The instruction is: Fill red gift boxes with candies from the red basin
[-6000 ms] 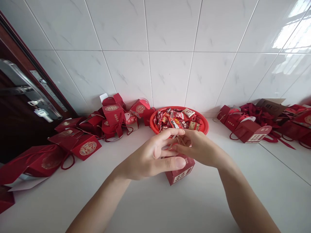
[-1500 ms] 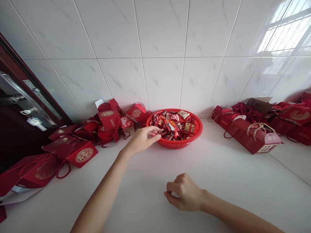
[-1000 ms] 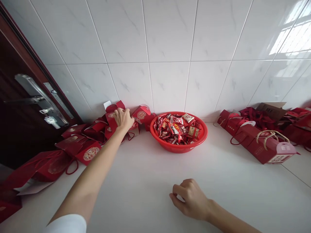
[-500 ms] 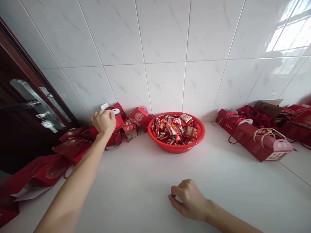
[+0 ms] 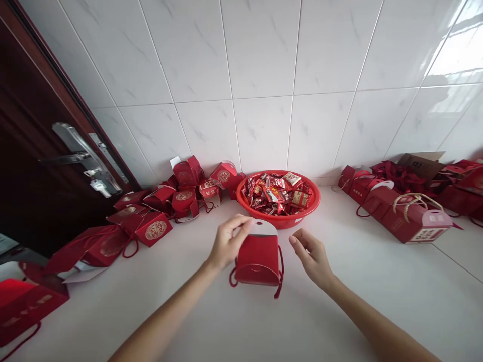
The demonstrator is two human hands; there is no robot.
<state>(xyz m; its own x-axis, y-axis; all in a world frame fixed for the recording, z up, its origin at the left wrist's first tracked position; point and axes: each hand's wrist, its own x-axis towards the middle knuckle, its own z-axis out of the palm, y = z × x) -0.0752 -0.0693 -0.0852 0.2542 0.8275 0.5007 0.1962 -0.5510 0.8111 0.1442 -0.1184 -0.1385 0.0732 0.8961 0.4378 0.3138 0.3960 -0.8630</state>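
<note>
My left hand [image 5: 229, 243] grips the upper left edge of a small red gift box [image 5: 258, 254] with dark red cord handles. The box is in front of me at the middle of the white table, its pale top flap raised. To its right hovers my right hand [image 5: 310, 254], fingers curled and apart from the box, with a gap between thumb and forefinger and nothing between them. Just behind both hands stands a red plastic basket [image 5: 279, 221] full of wrapped candies [image 5: 274, 193].
Several red gift boxes [image 5: 155, 230] lie heaped on the left, beside a dark door [image 5: 33, 151] with keys [image 5: 100, 187] in its lock. On the right, closed red boxes [image 5: 392, 207] with rope handles line the tiled wall [image 5: 260, 125].
My left hand has brought a red box from the left pile to the middle. My right hand has moved up and slightly right, nearer the box and basket.
</note>
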